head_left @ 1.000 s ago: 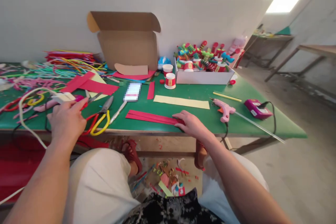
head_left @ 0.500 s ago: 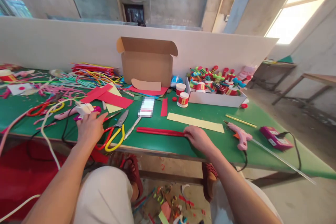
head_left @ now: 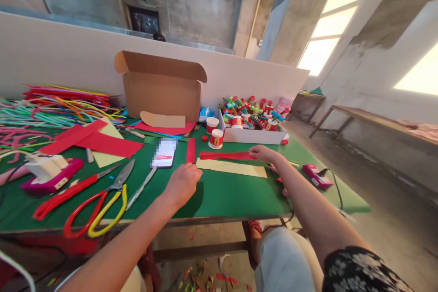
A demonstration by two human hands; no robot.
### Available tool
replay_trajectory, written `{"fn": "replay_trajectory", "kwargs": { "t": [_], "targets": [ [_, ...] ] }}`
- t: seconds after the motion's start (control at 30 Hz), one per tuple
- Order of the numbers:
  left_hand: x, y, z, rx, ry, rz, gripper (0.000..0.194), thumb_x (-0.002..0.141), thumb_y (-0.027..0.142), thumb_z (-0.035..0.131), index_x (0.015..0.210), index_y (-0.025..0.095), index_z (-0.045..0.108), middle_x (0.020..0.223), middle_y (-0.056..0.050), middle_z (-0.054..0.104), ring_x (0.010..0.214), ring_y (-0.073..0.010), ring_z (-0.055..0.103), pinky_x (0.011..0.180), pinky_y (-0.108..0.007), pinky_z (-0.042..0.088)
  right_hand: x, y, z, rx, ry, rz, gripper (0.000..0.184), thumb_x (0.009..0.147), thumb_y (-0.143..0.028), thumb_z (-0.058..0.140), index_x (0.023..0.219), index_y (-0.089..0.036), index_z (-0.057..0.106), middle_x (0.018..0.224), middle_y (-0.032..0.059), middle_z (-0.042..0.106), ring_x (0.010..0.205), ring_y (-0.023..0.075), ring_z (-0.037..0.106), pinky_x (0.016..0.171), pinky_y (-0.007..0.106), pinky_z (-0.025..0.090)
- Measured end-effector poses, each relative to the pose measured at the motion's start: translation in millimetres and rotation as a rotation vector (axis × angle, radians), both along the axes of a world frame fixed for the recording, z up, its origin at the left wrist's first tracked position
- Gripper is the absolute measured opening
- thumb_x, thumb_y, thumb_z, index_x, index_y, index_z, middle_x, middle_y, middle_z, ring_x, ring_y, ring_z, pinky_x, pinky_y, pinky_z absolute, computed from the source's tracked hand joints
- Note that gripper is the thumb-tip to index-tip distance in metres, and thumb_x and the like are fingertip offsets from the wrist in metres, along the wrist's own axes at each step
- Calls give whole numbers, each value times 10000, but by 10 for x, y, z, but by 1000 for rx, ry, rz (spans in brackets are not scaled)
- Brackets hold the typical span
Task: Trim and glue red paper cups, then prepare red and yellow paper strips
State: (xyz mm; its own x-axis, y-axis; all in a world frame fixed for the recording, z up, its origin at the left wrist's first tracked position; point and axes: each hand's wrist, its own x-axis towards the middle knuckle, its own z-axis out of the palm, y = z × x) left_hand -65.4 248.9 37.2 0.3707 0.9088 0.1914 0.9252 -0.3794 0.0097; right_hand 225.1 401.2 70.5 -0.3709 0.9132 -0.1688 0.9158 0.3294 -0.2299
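Note:
My right hand (head_left: 265,154) is closed around the right end of a narrow, folded-looking red strip (head_left: 224,155), which lies just behind a pale yellow paper strip (head_left: 232,168). At the yellow strip's left end, my left hand (head_left: 183,185) has its fingers pinched together on the corner. A short red paper piece (head_left: 190,150) lies just beyond the left fingertips. Left of that hand are a phone (head_left: 164,153) with a partly blurred screen, a thin silvery tool (head_left: 142,188), and scissors (head_left: 118,185) with red and yellow handles. My right forearm mostly hides the glue gun.
Red-labelled white cups (head_left: 216,138) stand before a white box (head_left: 253,135) of colourful spring figures. Behind the phone is an open cardboard box (head_left: 162,93). Pipe cleaners (head_left: 68,100) heap at the left. Purple power blocks (head_left: 317,176) with cords sit at both sides.
My left hand has left the white plug at the left and come to the yellow strip. My right hand has carried the red strip back, behind the yellow one. The view has swung right.

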Motion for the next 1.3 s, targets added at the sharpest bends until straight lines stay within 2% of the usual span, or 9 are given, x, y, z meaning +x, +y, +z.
{"fn": "replay_trajectory", "kwargs": {
  "t": [0.17,0.23,0.33,0.4,0.6,0.77,0.93,1.07,1.3],
  "targets": [
    [280,492,-118,-103,48,-41,325,811,-50,490,919,142,729,935,-120,739,925,-224,697,801,-307,538,95,99,-51,74,-72,-102,73,827,-166,643,800,-155,710,687,19,639,674,152,585,656,238,440],
    [342,609,-135,-102,62,-28,369,798,-76,449,927,125,729,911,-142,735,894,-240,704,760,-320,542,48,32,-45,149,-65,-119,174,852,-169,649,1009,-144,720,941,113,702,872,223,646,780,308,483],
    [386,684,-142,-84,81,-20,364,797,-80,431,892,106,729,880,-172,722,914,-272,693,748,-342,535,-98,-260,-88,241,-21,-79,335,949,-211,563,1270,-142,630,1250,196,627,1153,276,589,970,398,451],
    [399,656,-136,-63,90,-25,349,822,-59,425,892,106,723,885,-180,716,938,-281,681,762,-353,526,-226,-564,-183,244,34,7,334,981,-238,537,1304,-195,612,1256,134,639,1177,221,586,1016,353,439],
    [349,217,-119,-36,129,-66,343,890,20,377,925,126,701,908,-160,706,937,-295,668,794,-403,509,-536,-1315,-506,329,148,270,490,910,-313,680,1369,-200,553,1301,148,614,1191,280,574,1007,441,460],
    [237,53,-151,-94,31,-99,340,852,-9,420,987,163,680,1066,-112,714,1022,-232,652,866,-339,496,-609,-1354,-574,295,175,244,385,937,-360,644,1277,-183,608,1227,139,644,1124,265,595,958,413,469],
    [230,223,-173,-128,42,-117,268,802,-5,508,855,185,689,906,-73,727,884,-208,676,759,-287,508,-705,-1326,-619,273,218,168,342,919,-396,667,1193,-191,647,1144,110,673,1067,248,606,898,374,468],
    [286,253,-185,-59,40,-113,318,852,-10,419,870,152,692,903,-123,712,929,-243,662,786,-327,511,-799,-1355,-624,278,191,145,392,922,-443,650,1220,-189,637,1174,109,674,1091,256,598,908,376,461],
    [93,-147,-180,-36,65,-86,341,844,-29,396,779,160,671,772,-103,653,819,-245,626,727,-343,486,-777,-1494,-650,320,102,263,191,997,-256,540,986,-235,730,999,58,706,938,196,621,796,306,446]
  ]
}}
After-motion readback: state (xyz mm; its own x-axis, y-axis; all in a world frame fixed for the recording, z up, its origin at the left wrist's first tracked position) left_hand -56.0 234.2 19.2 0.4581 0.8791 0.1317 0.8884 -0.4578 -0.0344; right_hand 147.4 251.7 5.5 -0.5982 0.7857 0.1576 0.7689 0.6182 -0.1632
